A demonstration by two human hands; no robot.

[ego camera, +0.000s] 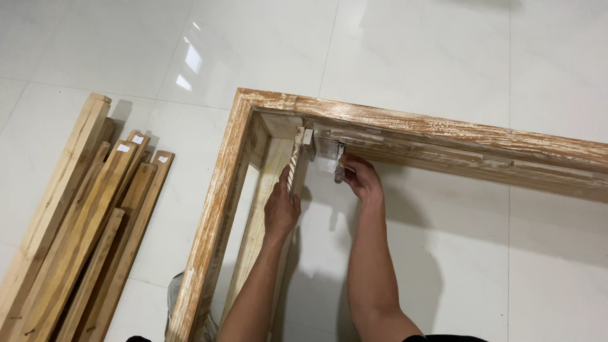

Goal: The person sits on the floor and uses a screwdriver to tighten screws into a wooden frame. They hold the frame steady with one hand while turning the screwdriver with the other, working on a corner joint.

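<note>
Whitewashed wooden frame [405, 126]: on white tile floor [443, 50]
Left grip [280, 206]: closed on twisted wooden slat [293, 166]
Right grip [361, 177]: clamps small tool [339, 172] (corner joint)

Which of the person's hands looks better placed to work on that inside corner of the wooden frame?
Probably the right hand: it already holds a small tool against the wooden frame corner. The left hand grips the slat, steadying it.

Wooden frame [405, 126] cut off at right and bottom edges, plank stack [82, 234] clipped lower left, small tool [339, 172] mostly hidden by right hand [362, 180]
</note>
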